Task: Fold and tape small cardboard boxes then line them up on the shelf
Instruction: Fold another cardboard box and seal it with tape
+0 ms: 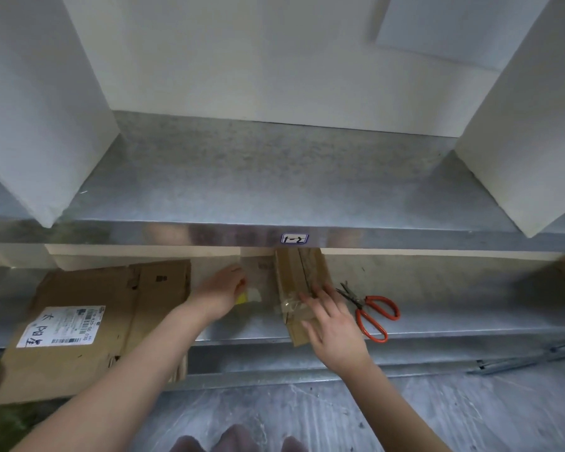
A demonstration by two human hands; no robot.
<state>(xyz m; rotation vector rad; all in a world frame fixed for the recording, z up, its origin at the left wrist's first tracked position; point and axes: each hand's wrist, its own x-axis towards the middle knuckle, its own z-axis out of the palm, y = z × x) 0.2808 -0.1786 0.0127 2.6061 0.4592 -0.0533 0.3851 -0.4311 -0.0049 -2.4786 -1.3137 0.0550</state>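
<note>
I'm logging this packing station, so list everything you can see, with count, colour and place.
small brown cardboard box: one, brown, clear-taped, lower shelf centre
flattened brown cardboard sheet with white label: one, lower shelf left
red-handled metal scissors: one, right of the box
yellow-and-clear item: one, at the left hand, possibly tape
tall white blocks: two, upper shelf ends
grey metal shelves: two, upper and lower
hands: left hand by the yellow-and-clear item; right hand flat on the box

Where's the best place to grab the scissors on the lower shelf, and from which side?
Take the scissors by the red handle loops, coming from the front right: the loops lie toward the front edge of the shelf, while the blades point back toward the box.
</note>
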